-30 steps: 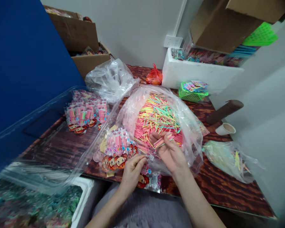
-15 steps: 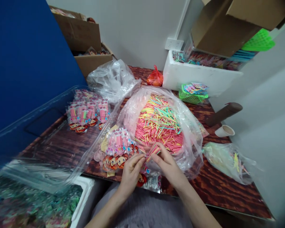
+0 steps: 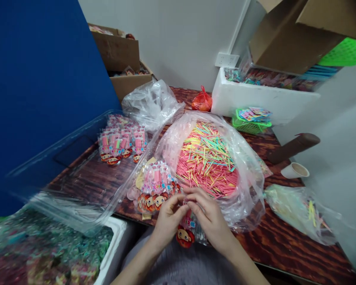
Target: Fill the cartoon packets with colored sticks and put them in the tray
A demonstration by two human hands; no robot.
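Note:
Between my fingertips is a small clear packet (image 3: 189, 222) with a red-haired cartoon face at its lower end and some pink showing inside. My left hand (image 3: 169, 218) pinches the packet's upper edge with thumb and forefinger. My right hand (image 3: 207, 215) closes on the same edge from the other side, so its fingertips meet the left ones and partly hide the packet's top. Beyond them, a large clear bag (image 3: 250, 174) lies open around a heap of thin coloured sticks (image 3: 206, 158). Left of my hands, filled packets (image 3: 158, 180) lie in an overlapping pile.
More filled packets (image 3: 121, 138) lie inside a clear plastic tray (image 3: 86, 229) at left. A white foam box (image 3: 114, 245) sits lower left. A crumpled bag (image 3: 151, 103), red bag (image 3: 201, 101), green basket (image 3: 250, 126), paper cup (image 3: 295, 171) and tied bag (image 3: 299, 209) surround the heap.
The loose bunch of sticks in my right hand no longer shows; pink now shows in the packet. Both hands have come together at the packet's top. The camera view has shifted.

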